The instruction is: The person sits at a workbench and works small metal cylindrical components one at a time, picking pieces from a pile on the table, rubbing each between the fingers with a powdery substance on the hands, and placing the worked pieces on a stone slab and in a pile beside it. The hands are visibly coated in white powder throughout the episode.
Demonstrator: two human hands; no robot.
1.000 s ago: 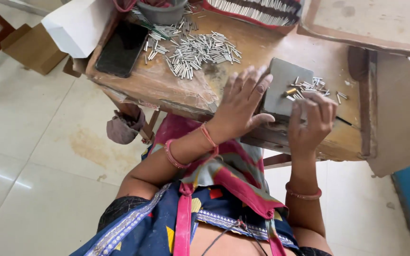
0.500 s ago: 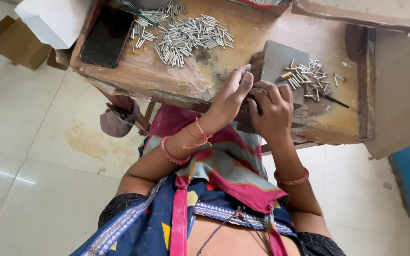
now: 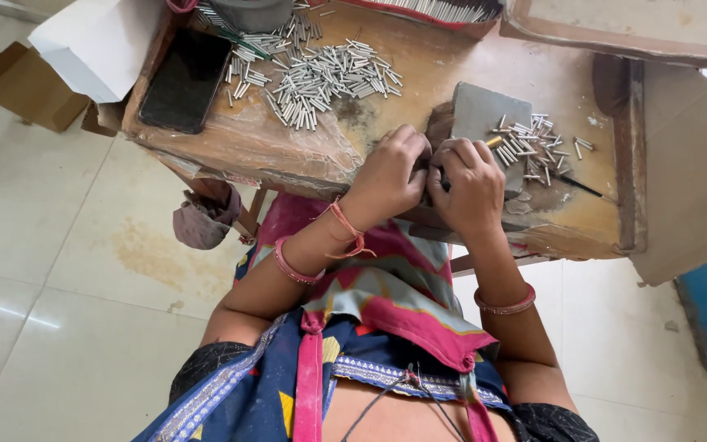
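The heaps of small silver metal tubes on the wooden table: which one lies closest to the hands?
The small heap of silver tubes on the grey block, beside the right hand; the larger heap lies farther away.

Shiny metal pins [image 3: 329,78] lie on a worn, rough wooden table [image 3: 288,151] beside a matt grey stone block [image 3: 484,110].

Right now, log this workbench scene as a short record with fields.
Setting: worn wooden table, seen from above by a seated person.
Left hand: left hand, fingers curled, at the near edge of the grey block, knuckles against the other hand.
Right hand: right hand, fingers closed around something small, hidden from view.
On block: small heap of metal pins.
Table centre: larger pile of pins.
Far left: black phone, face up.
Right edge: thin dark stick.
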